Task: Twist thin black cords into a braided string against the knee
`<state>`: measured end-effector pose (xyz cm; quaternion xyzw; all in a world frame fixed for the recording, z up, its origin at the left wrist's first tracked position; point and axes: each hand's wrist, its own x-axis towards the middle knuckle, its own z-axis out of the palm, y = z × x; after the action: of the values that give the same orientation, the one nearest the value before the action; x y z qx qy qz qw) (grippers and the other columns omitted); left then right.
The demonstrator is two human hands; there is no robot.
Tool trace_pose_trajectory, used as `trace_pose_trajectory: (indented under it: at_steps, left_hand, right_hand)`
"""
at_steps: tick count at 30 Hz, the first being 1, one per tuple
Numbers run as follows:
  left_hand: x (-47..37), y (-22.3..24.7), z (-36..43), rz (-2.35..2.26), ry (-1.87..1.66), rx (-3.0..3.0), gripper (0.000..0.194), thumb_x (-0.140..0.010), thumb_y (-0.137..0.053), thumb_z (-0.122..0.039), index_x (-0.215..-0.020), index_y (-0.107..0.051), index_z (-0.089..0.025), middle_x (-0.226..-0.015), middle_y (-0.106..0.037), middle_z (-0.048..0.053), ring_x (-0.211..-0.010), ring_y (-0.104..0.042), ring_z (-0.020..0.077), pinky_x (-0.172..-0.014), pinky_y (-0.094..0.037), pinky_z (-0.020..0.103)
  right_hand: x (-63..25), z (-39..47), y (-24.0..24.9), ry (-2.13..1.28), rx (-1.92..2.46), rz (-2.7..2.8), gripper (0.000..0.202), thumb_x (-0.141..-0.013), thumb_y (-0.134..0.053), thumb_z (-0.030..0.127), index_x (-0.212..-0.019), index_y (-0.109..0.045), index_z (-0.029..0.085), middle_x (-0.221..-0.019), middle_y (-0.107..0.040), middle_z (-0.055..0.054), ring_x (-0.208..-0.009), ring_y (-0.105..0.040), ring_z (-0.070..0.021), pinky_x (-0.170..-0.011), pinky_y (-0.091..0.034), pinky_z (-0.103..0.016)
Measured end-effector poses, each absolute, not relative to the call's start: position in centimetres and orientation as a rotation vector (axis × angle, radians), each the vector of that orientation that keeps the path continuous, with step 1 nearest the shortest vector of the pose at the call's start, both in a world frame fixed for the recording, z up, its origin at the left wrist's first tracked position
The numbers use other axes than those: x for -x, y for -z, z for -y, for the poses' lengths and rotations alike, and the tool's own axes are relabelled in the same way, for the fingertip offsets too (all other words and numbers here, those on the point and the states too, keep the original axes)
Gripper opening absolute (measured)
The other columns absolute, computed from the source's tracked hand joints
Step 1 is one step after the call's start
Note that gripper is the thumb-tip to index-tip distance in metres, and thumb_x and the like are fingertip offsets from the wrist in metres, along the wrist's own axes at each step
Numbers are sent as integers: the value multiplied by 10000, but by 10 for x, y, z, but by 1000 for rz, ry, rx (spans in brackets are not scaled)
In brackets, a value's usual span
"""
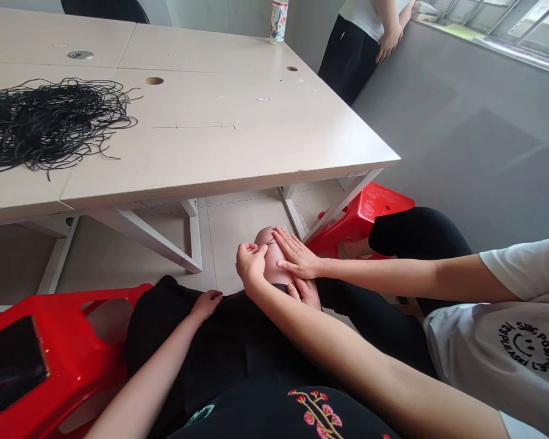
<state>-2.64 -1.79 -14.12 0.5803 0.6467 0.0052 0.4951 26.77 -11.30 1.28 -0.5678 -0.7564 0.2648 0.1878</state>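
Observation:
My left hand (207,306) rests on the black cloth over my left thigh, holding nothing, its fingers lying loosely. Beside my bare right knee (274,268) lies my right hand (307,292), partly covered by a co-worker's forearm; its thumb and fingers are apart on the leg. The co-worker's one hand (297,253) is spread flat on the knee. Their other hand (251,262) pinches the end of a thin black cord (271,241) that runs across the knee.
A pale table (256,146) stands ahead, bearing a heap of black cords (50,122) and a bottle (279,23). Red stools (73,347) stand left and right, a dark phone-like slab (16,363) on the left one. Another person (357,49) stands by the window wall.

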Motion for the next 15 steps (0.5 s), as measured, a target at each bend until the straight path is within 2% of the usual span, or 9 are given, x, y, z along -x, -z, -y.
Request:
trace_pose_trajectory:
  at_steps: [3, 5, 7, 9, 15]
  left_hand:
    - [27, 143, 17, -1561, -14, -1408, 229, -722, -595, -253, -910, -673, -149, -937, -711, 86, -932, -643, 236, -851, -468, 316]
    - [27, 144, 17, -1561, -12, -1408, 231, -723, -591, -249, -911, -673, -143, -933, -711, 88, -930, -644, 237, -851, -469, 316]
    - [27, 145, 17, -1566, -12, -1410, 224, -720, -592, -247, -901, -676, -145, -924, -712, 87, -925, -644, 241, -848, -471, 319]
    - [27, 146, 17, -1568, -18, -1417, 212, -717, -597, -245, -891, -678, -154, -927, -711, 81, -931, -641, 239, -850, -469, 319]
    - [29, 149, 17, -1548, -25, -1436, 226, -719, -596, -255, -900, -677, -147, -969, -700, 92, -960, -622, 243, -875, -448, 327]
  right_hand:
    - [-283, 82, -26, -694, 1643, 2279, 651, -895, -255, 543, -1432, 66, 364, -1519, -60, 81, -1398, 32, -176, -1118, -188, -494]
    - [-295, 63, -32, -685, 1649, 2366, 722, -871, -287, 587, -1456, 4, 279, -1527, -45, 18, -1397, 39, -214, -1124, -133, -495]
    - [-303, 51, -32, -684, 1653, 2393, 796, -856, -283, 623, -1462, -16, 181, -1527, -15, -55, -1395, 47, -238, -1130, -82, -484]
    - [-304, 44, -28, -683, 1652, 2412, 842, -844, -265, 653, -1460, -19, 136, -1523, 6, -100, -1395, 44, -243, -1130, -62, -477]
    - [-300, 36, -22, -672, 1645, 2457, 888, -821, -251, 692, -1459, 4, 130, -1520, 14, -124, -1396, 44, -249, -1128, -51, -471]
